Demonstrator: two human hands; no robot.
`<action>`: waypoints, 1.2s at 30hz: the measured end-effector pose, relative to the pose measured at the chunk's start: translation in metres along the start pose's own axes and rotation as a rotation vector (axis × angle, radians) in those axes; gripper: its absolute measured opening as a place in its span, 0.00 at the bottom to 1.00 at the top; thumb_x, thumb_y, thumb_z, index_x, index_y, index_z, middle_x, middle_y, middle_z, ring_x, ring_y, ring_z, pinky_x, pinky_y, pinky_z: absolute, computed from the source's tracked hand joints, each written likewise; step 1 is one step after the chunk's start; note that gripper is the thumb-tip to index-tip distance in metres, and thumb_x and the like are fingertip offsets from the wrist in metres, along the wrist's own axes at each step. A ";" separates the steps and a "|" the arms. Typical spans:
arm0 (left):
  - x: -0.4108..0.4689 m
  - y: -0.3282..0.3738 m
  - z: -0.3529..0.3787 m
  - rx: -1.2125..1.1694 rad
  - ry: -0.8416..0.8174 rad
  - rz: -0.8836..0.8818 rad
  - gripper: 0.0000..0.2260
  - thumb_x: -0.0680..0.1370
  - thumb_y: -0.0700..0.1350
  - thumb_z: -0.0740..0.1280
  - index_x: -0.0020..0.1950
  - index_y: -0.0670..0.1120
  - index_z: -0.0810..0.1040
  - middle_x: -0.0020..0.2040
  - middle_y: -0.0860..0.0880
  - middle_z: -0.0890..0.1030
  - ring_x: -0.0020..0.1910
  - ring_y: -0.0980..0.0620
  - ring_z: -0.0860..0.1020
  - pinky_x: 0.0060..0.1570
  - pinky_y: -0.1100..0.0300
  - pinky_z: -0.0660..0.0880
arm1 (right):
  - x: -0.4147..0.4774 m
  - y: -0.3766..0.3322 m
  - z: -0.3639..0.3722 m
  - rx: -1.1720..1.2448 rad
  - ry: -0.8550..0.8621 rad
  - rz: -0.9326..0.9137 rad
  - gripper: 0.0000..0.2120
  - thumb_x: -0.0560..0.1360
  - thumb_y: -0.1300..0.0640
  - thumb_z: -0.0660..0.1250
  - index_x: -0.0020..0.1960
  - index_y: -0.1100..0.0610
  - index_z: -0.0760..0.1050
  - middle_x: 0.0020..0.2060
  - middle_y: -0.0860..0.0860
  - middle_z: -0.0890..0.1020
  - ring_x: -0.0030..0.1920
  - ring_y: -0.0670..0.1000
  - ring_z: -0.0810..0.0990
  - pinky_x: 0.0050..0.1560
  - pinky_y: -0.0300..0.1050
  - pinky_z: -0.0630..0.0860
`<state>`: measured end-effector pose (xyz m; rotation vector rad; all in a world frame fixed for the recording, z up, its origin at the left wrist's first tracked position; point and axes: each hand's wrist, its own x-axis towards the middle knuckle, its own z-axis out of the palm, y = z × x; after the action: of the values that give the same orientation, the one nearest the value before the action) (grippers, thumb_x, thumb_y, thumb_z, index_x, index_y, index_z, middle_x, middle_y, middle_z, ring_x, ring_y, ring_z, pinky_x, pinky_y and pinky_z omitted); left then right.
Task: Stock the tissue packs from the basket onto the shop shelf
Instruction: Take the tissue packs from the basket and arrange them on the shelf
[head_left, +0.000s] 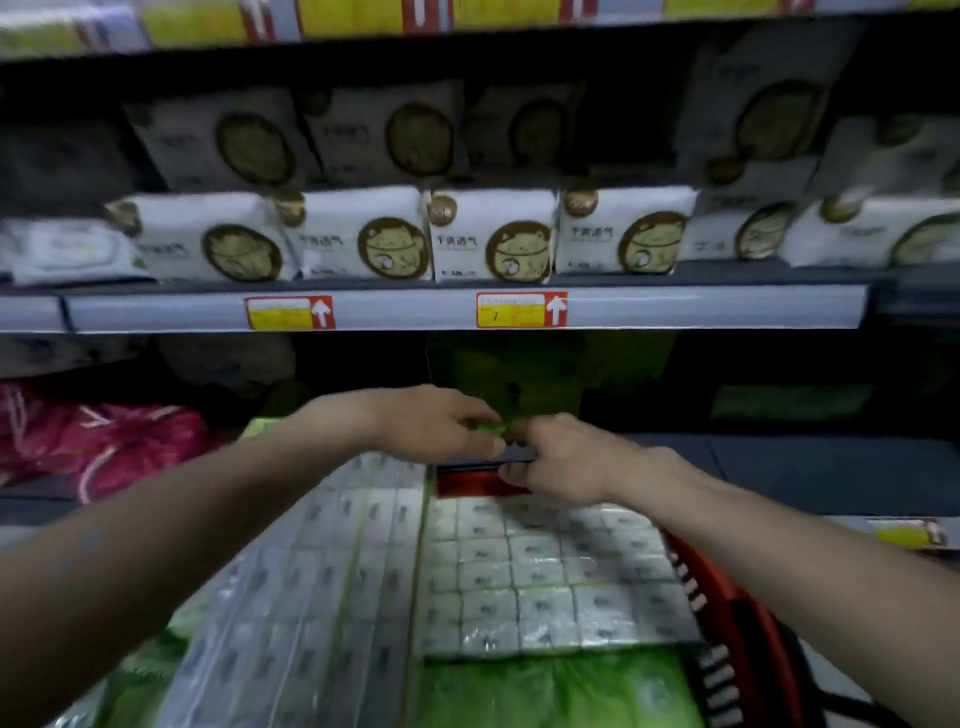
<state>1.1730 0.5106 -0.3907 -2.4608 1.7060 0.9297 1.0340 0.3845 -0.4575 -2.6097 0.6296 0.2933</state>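
Left hand (441, 423) reaches over the far end of the basket (727, 597), fingertips curled at a green wrapper edge (488, 428). Blur: cannot tell whether it has hold of it. Right hand (561, 457) sits just beside it, fingers curled round a dark bar (514, 458), probably the basket handle. Tissue packs (545, 571) lie flat in the basket, below both hands and nearer the person. Lower shelf (779, 462) opens straight ahead, beyond the hands. Judgement: neither hand is nearer, and packs go up and forward.
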 end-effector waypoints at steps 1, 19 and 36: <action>-0.019 0.002 0.007 -0.025 0.092 0.006 0.27 0.82 0.64 0.62 0.79 0.56 0.68 0.75 0.53 0.74 0.72 0.51 0.72 0.73 0.56 0.68 | -0.019 -0.008 0.000 0.032 0.048 -0.033 0.19 0.79 0.40 0.66 0.66 0.47 0.77 0.59 0.54 0.83 0.57 0.56 0.83 0.55 0.51 0.82; -0.174 -0.026 0.172 -0.172 0.679 -0.311 0.29 0.83 0.63 0.59 0.82 0.55 0.63 0.83 0.49 0.60 0.83 0.47 0.56 0.80 0.47 0.54 | -0.132 -0.059 0.112 0.637 -0.001 -0.137 0.36 0.82 0.34 0.62 0.85 0.45 0.57 0.77 0.45 0.72 0.68 0.45 0.75 0.63 0.45 0.71; -0.179 -0.038 0.143 -1.051 0.510 -0.400 0.22 0.77 0.62 0.71 0.68 0.55 0.78 0.58 0.54 0.86 0.52 0.53 0.87 0.55 0.55 0.82 | -0.126 -0.082 0.158 1.220 -0.189 -0.194 0.46 0.78 0.43 0.74 0.86 0.45 0.49 0.74 0.40 0.75 0.67 0.36 0.75 0.62 0.31 0.74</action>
<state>1.0975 0.7257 -0.4366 -3.7529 0.6964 1.4813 0.9473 0.5706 -0.5290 -1.4254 0.3062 0.0432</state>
